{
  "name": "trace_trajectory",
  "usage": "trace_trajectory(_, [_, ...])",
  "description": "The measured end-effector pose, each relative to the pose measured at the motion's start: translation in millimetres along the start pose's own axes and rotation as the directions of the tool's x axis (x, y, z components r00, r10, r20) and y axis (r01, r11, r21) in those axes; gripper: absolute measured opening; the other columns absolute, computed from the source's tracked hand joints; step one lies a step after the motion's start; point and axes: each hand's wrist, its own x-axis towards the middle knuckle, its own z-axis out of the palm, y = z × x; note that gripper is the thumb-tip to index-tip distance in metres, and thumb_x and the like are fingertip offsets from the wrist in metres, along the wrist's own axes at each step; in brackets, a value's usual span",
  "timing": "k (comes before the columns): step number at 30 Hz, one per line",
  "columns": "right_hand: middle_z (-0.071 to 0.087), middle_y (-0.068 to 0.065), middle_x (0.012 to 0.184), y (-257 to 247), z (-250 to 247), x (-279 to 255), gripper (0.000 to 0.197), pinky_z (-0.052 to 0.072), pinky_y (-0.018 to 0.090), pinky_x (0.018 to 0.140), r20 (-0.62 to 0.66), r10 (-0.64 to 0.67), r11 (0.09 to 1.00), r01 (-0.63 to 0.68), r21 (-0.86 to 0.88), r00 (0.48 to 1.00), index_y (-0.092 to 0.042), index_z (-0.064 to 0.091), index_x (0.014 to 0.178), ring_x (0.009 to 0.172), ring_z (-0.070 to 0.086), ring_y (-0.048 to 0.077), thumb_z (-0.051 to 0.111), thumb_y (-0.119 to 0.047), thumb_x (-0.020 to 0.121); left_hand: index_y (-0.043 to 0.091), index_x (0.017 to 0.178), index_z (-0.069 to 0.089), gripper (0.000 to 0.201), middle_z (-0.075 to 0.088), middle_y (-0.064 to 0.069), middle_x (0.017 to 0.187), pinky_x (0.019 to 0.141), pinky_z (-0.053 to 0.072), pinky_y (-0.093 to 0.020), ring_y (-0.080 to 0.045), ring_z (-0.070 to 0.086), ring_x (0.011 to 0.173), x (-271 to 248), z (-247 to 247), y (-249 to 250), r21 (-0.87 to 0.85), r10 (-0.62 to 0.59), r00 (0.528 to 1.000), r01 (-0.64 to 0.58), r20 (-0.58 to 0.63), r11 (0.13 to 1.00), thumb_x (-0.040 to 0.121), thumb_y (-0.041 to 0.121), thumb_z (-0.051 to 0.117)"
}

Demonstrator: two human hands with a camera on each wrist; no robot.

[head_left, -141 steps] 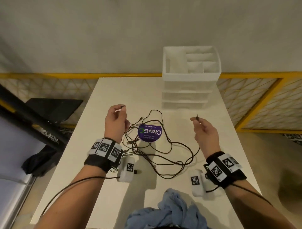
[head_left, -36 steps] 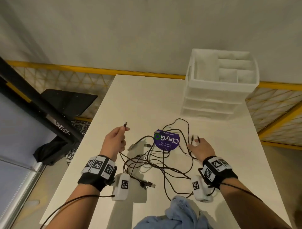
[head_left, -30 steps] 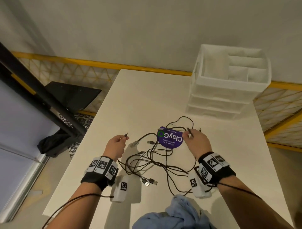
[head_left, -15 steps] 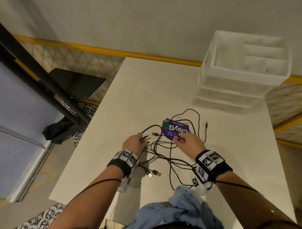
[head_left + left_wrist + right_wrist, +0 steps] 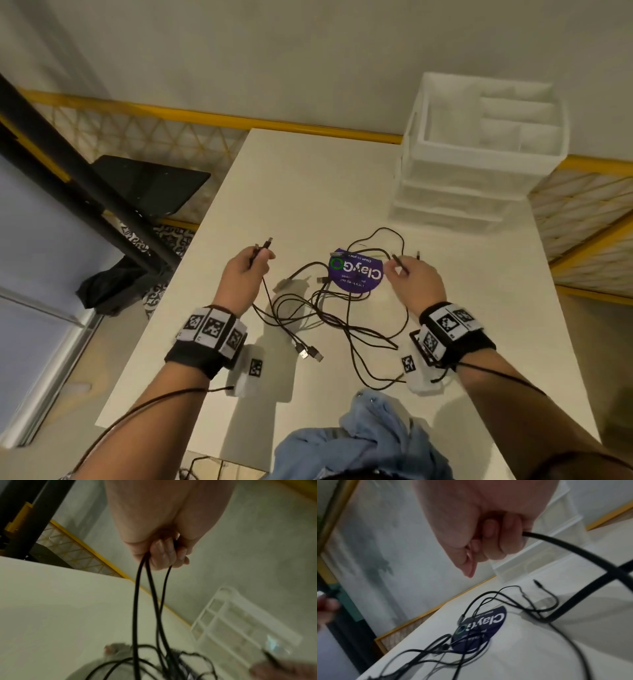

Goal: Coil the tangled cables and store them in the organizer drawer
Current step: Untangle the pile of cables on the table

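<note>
Untangling step, no coil formed yet. Cables [image 5: 329, 308] lie in a black snarl mid-surface [image 5: 308, 178], partly over a purple round sticker [image 5: 356, 272]. Left hand [image 5: 241, 277] is raised at the left of the snarl, fingers curled round several strands with two plug ends poking out above the knuckles; the wrist view shows three strands hanging from its grip [image 5: 164, 555]. Right hand [image 5: 416, 284] sits at the right edge of the sticker, fingers clamped on one strand [image 5: 556, 543] near its end; another plug [image 5: 418, 254] lies loose just beyond it. Organizer drawer [image 5: 479, 164] stands at the far right corner, well apart from both hands, drawers looking closed, top tray bare. Next move, as I judge it: draw the hands apart to pull one strand free of the others, then wind it. Risk: pulling may tighten the knot or drag the sticker. Against half a second ago, the left hand has lifted off the snarl and moved left with its plug ends; the right hand has shifted slightly right.
</note>
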Motion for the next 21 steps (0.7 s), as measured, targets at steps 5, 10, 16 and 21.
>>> trace_trajectory(5, [0.06, 0.002, 0.08, 15.4, 1.8, -2.9, 0.031, 0.039, 0.028, 0.066, 0.034, 0.028, 0.997, -0.025, -0.069, 0.999, -0.013, 0.066, 0.101, 0.075, 0.055, 0.022, 0.046, -0.035, 0.091, 0.019, 0.076, 0.053, 0.027, 0.046, 0.0, 0.059, 0.049, 0.028, -0.027, -0.014, 0.034, 0.05, 2.8, -12.2, 12.2, -0.143, -0.046, 0.998, 0.041, -0.035, 0.989, 0.098, 0.029, 0.039])
trace_trajectory(10, [0.059, 0.005, 0.092, -10.8, 11.7, 10.4, 0.035, 0.045, 0.032, 0.072, 0.072, -0.116, 0.978, 0.127, -0.168, 0.991, -0.016, 0.065, 0.107, 0.087, 0.059, 0.024, 0.041, -0.039, 0.094, 0.014, 0.077, 0.051, 0.029, 0.053, -0.001, 0.061, 0.063, 0.036, -0.03, -0.017, 0.046, 0.06, -3.0, 8.6, 2.2, 0.057, -0.08, 0.996, 0.078, 0.036, 0.995, 0.099, 0.028, 0.036])
trace_trajectory(16, [0.044, 0.006, 0.135, -39.8, 42.1, 49.1, 0.04, 0.046, 0.042, 0.093, 0.31, -0.295, 0.822, 0.406, -0.4, 0.904, -0.013, 0.042, 0.132, 0.114, 0.051, 0.028, 0.046, -0.015, 0.092, 0.012, 0.076, 0.048, 0.027, 0.058, -0.006, 0.068, 0.063, 0.047, -0.025, -0.019, 0.055, 0.065, -3.4, 29.8, 6.7, -0.05, -0.121, 0.985, 0.128, 0.121, 0.991, 0.099, 0.019, 0.036])
trace_trajectory(21, [0.048, 0.011, 0.132, -35.4, 56.9, 59.0, 0.046, 0.036, 0.043, 0.101, 0.436, -0.238, 0.658, 0.474, -0.586, 0.868, -0.013, 0.039, 0.133, 0.122, 0.042, 0.029, 0.047, -0.013, 0.088, 0.012, 0.079, 0.048, 0.023, 0.037, -0.002, 0.063, 0.038, 0.031, -0.013, -0.008, 0.033, 0.043, -0.9, 27.5, 25.6, -0.244, -0.16, 0.975, 0.194, 0.153, 0.95, 0.099, 0.019, 0.039])
